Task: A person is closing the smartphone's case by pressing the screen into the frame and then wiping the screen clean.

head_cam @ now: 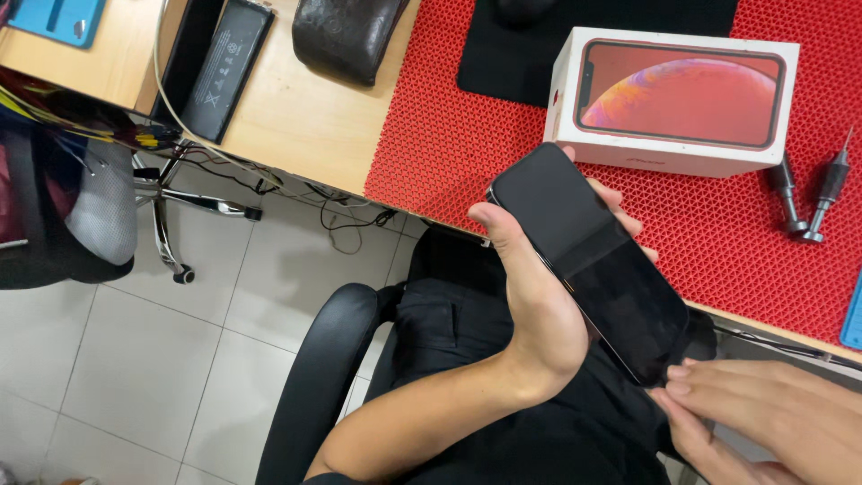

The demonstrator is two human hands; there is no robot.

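Observation:
My left hand (537, 305) holds a black smartphone (593, 256) by its long edge, dark screen up, over my lap at the desk's edge. My right hand (763, 418) comes in from the lower right, and its fingertips touch the phone's lower corner. Just beyond the phone, a white phone box (675, 99) with a red and orange picture on its lid lies on the red mesh mat (449, 144).
Two small metal screwdrivers (808, 193) stand on the mat right of the box. A flat black battery (224, 65), a dark leather pouch (346, 36) and a black pad (503, 63) lie on the wooden desk (296, 117). Office chairs stand on the tiled floor at left.

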